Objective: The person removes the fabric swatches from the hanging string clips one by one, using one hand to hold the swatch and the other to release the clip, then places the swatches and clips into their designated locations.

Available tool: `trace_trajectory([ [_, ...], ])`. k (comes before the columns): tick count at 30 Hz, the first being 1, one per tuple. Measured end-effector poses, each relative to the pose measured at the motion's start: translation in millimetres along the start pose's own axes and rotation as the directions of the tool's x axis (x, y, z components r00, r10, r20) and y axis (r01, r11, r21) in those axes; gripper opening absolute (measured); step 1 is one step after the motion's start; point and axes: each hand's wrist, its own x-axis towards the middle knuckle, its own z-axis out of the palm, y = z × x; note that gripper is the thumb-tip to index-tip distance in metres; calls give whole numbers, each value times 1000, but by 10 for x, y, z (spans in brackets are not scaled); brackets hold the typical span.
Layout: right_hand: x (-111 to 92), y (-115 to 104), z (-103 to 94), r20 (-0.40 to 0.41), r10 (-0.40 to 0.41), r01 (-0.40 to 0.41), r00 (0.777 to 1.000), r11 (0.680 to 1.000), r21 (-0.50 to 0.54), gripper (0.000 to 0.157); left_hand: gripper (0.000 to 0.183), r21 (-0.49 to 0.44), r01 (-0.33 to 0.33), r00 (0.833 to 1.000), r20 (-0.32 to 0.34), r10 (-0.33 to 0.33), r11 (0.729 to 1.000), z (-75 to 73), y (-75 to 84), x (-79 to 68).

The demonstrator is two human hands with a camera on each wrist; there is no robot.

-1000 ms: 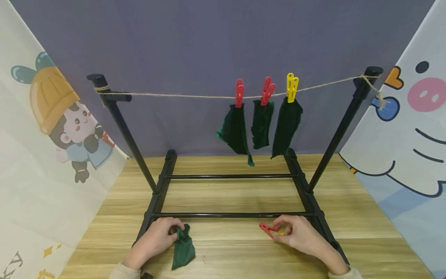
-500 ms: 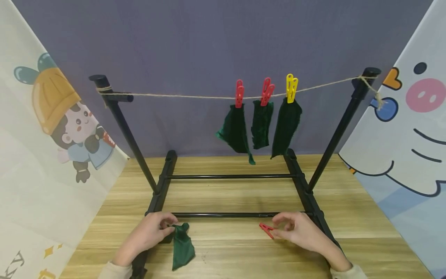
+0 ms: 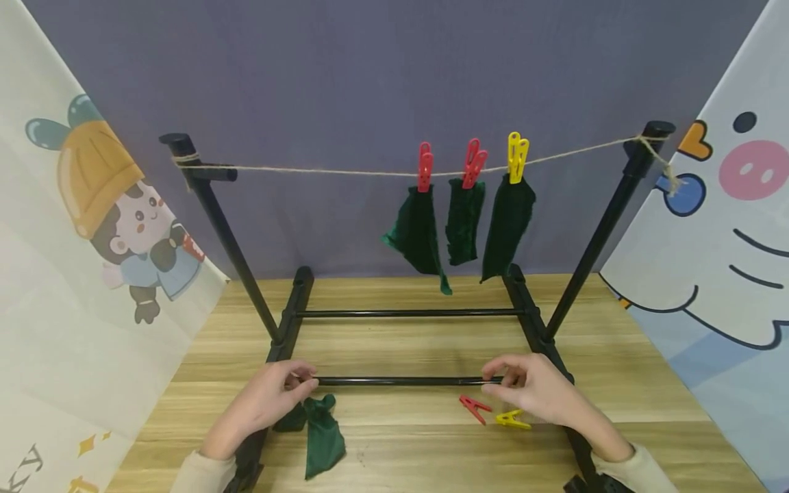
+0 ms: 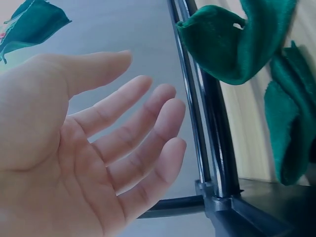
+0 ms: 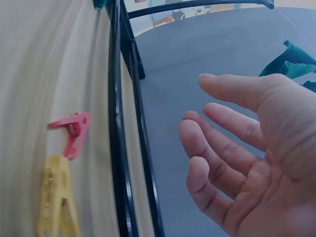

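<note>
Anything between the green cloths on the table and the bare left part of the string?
The low black front crossbar lies between them; the green cloths would probably need lifting over it. Besides the nearby left hand, nothing else visible is in the way.

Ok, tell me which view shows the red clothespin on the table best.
The right wrist view: there the red clothespin appears whole and largest, with its two arms easy to make out. The head view shows it whole too, but much smaller, near the right hand. The left wrist view does not show it.
</note>
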Motion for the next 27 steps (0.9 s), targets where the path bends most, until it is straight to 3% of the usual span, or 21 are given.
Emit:
trace_trajectory([
  [9,106,-150,-144,-61,-77,73,995,995,-67,18,21,-37,3,999,-34,-4,999,-26,79,63],
  [14,150,-208,-206,-69,-81,77,994,995,-60,16,19,-22,0,998,-69,-2,1000,-23,119,83],
  [22,195,-323,-323,-106,-90,81,990,993,-86,15,17,-31,-67,992,-114,63,997,-45,228,140],
  [27,243,-396,-392,-118,-117,108,986,991,-77,13,15,-33,-70,987,-147,64,997,-45,280,181],
])
